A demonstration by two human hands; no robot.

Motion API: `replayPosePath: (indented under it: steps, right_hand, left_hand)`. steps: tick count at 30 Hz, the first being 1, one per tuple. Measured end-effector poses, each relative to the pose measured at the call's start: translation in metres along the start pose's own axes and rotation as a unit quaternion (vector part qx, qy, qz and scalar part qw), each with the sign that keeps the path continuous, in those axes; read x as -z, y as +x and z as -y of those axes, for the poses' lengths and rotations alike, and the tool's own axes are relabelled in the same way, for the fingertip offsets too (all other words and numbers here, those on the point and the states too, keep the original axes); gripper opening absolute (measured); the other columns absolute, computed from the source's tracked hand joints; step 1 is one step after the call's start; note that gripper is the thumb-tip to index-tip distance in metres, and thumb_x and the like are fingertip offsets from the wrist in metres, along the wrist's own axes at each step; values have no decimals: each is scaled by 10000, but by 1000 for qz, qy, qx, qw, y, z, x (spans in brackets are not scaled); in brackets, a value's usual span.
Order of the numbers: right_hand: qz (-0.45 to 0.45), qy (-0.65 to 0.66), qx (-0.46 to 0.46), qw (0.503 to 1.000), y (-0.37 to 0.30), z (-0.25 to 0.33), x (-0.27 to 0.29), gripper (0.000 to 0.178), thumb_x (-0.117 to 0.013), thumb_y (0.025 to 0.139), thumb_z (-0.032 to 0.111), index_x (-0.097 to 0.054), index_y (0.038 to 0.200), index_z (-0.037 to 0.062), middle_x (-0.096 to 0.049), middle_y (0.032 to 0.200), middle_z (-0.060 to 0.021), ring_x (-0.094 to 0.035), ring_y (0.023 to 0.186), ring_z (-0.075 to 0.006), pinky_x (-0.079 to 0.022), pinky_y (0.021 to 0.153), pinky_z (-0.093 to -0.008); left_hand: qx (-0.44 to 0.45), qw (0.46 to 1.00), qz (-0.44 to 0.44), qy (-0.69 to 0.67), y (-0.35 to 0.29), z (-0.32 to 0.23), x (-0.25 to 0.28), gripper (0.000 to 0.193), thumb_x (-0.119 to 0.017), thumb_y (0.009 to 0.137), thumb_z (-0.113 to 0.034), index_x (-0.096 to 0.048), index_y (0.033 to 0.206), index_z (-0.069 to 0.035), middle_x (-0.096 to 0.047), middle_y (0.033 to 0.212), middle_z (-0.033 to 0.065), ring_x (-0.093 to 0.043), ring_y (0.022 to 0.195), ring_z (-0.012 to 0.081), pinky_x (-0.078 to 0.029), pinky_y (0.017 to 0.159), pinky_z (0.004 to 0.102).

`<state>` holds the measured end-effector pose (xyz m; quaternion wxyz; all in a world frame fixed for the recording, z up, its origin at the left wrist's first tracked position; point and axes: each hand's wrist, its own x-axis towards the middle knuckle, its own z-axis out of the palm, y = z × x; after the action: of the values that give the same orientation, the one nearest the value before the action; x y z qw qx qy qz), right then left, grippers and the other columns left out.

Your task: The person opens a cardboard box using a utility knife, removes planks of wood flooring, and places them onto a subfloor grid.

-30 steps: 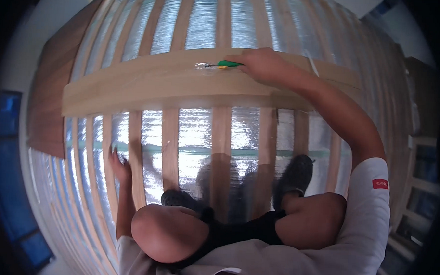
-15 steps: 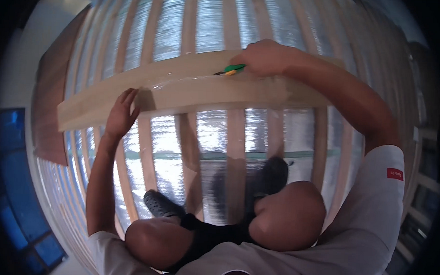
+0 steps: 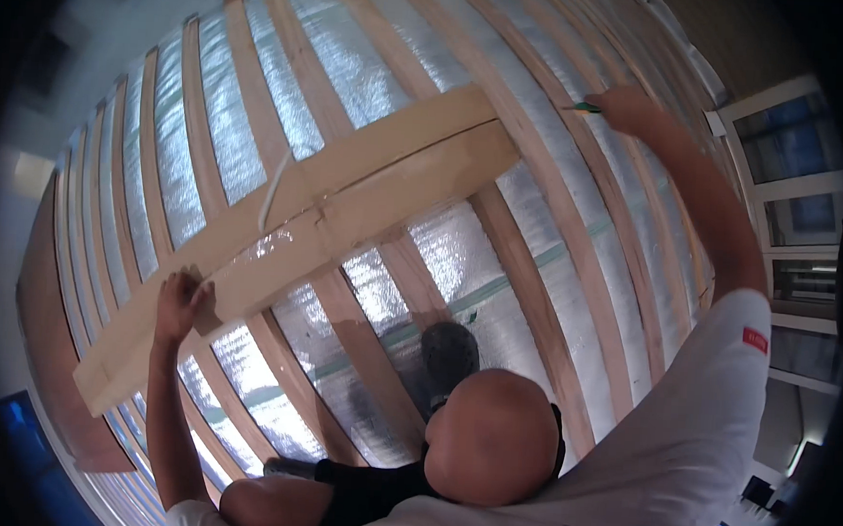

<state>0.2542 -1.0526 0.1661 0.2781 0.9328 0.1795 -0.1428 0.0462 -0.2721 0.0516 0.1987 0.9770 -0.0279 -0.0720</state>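
Cardboard box (image 3: 323, 245): in the head view, long and flat, lying slantwise over the wooden battens (image 3: 303, 60), its near end at lower left and its far end at upper right.
Seam: runs lengthwise along the top of the box; toward the far end it shows as a dark, narrow gap.
Clear tape (image 3: 274, 244): glossy and wrinkled, on the seam around the middle of the box.
White strip (image 3: 274, 191): narrow and slightly curved, lying across the far side of the box, beside the tape.
Left hand (image 3: 181, 304): on the box toward its near end, fingers bent over the top; whether it grips or only presses, I cannot tell.
Right hand (image 3: 626, 110): well apart from the box, beyond its far end, closed around a small green tool (image 3: 586, 108) whose tip points left.
Floor: silver foil sheeting (image 3: 441, 250) between the battens, crossed by a green band (image 3: 481, 296).
Person: bare knees bent, a dark shoe (image 3: 450, 354) near the box, a white sleeve (image 3: 707, 398) with a red patch (image 3: 755, 341).
Edges: a reddish-brown panel (image 3: 43, 322) at left, a white-framed window (image 3: 794, 138) at upper right.
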Motion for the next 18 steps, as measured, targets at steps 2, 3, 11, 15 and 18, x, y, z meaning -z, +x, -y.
replayPosePath:
  steps: [2, 3, 11, 15, 18]
  right_hand:
    - [-112, 222, -46, 968, -4, 18, -31, 332, -575, 883, 151, -644, 1207, 145, -699, 956, -167, -674, 880, -346, -506, 800, -468]
    - [-168, 330, -67, 926, -1, 36, -39, 327, -563, 873, 149, -645, 1190, 146, -698, 945, -173, -668, 895, -370, -502, 803, -475]
    - [-105, 558, -114, 815, 19, 135, 9, 304, -495, 845, 92, -621, 1119, 49, -679, 894, -221, -679, 683, -337, -545, 575, -429]
    - [-130, 501, -92, 851, 35, 139, 11, 282, -523, 802, 58, -640, 1058, 40, -678, 908, -227, -681, 786, -358, -542, 659, -452]
    - [-176, 417, -56, 890, 49, 133, 0, 257, -557, 793, 77, -665, 1024, 42, -677, 942, -233, -665, 890, -382, -524, 752, -472]
  left_hand:
    - [3, 1000, 27, 0, -3, 2, -5, 305, -674, 848, -305, -639, 962, -25, -555, 907, 184, -499, 860, 382, -402, 778, 471]
    - [-11, 1000, 16, 8, -8, 8, -6, 316, -679, 845, -302, -659, 1006, -31, -549, 907, 182, -494, 855, 378, -401, 777, 466]
    - [5, 998, 46, 43, -33, -50, 3, 426, -726, 835, -214, -586, 1176, -2, -573, 980, 192, -555, 930, 404, -463, 827, 459]
    - [-1, 996, 17, 87, -17, -22, -1, 331, -723, 799, -177, -588, 1033, 16, -601, 938, 199, -569, 909, 403, -473, 793, 464]
    - [14, 998, 64, 9, -8, 7, -5, 298, -727, 775, -153, -586, 972, 21, -617, 884, 198, -586, 866, 408, -481, 755, 468]
